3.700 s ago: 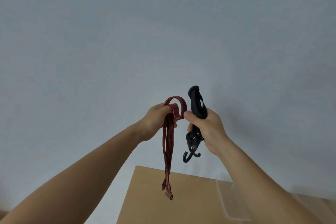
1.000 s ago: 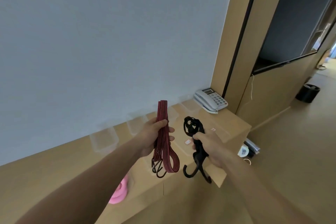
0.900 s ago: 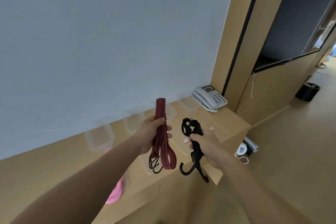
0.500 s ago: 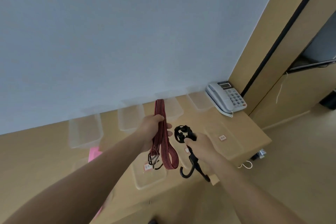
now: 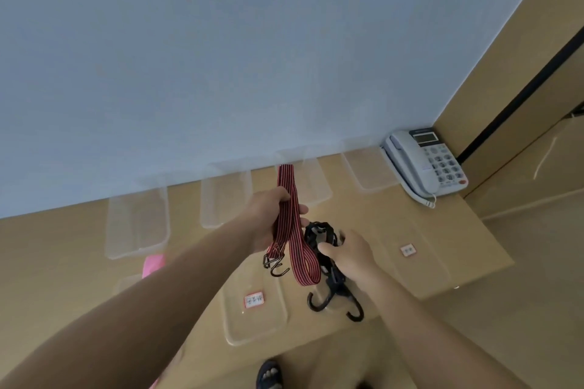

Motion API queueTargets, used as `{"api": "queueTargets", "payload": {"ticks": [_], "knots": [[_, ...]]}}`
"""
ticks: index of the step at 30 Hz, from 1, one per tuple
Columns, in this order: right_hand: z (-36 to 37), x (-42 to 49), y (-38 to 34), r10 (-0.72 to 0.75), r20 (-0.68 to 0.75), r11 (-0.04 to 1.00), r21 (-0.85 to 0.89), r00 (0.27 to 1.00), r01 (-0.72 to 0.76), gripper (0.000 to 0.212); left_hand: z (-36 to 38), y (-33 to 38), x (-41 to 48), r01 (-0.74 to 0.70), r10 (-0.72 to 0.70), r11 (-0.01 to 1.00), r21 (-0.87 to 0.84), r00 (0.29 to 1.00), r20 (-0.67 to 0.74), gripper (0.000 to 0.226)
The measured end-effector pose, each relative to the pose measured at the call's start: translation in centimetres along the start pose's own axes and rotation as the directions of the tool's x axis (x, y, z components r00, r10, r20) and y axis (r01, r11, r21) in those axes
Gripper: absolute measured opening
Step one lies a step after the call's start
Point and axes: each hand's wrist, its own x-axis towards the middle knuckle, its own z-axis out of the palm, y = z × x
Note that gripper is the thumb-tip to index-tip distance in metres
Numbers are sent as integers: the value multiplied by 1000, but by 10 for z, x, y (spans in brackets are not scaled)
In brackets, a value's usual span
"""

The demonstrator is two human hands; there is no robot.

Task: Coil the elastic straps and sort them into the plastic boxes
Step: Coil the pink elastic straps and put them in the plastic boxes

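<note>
My left hand (image 5: 268, 218) grips a folded red striped elastic strap (image 5: 289, 224); its loop stands above the fist and its metal hooks (image 5: 275, 265) dangle below. My right hand (image 5: 350, 257) holds a coiled black strap (image 5: 320, 237), and two black hooks (image 5: 335, 303) hang under it. Both hands hover over a wooden counter (image 5: 442, 230). Several clear plastic boxes line the wall, among them one at the left (image 5: 137, 218) and one at the right (image 5: 366, 167). A labelled clear lid or tray (image 5: 256, 322) lies under my hands.
A grey desk phone (image 5: 426, 161) sits at the counter's back right corner. Something pink (image 5: 153, 264) shows beside my left forearm. A small label (image 5: 407, 250) lies on the counter at the right. A sandalled foot (image 5: 268, 376) stands on the floor below.
The view has tilted down from the wall to the counter and boxes. The red strap went from hanging long to folded in my left hand. Both hands have lowered towards the counter.
</note>
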Motion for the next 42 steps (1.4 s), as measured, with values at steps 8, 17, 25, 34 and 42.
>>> {"api": "queueTargets", "payload": {"ticks": [8, 17, 25, 34, 42], "knots": [[-83, -24, -35, -270, -98, 804, 525, 958, 280, 25, 72, 28, 3, -113, 127, 974, -196, 990, 56, 32], [-153, -14, 10, -358, -294, 806, 383, 886, 452, 6, 195, 4, 17, -208, 209, 978, -15, 971, 118, 24], [-192, 16, 77, -217, -175, 882, 386, 960, 270, 7, 248, -35, 50, -59, 38, 964, 261, 996, 85, 21], [-185, 89, 124, -76, 49, 928, 368, 996, 53, 11, 245, -81, 67, 104, -37, 876, 472, 988, -149, 12], [-168, 106, 127, -157, -101, 985, -87, 982, 149, 22, 226, -88, 67, 132, 6, 753, 645, 978, -207, 43]]}}
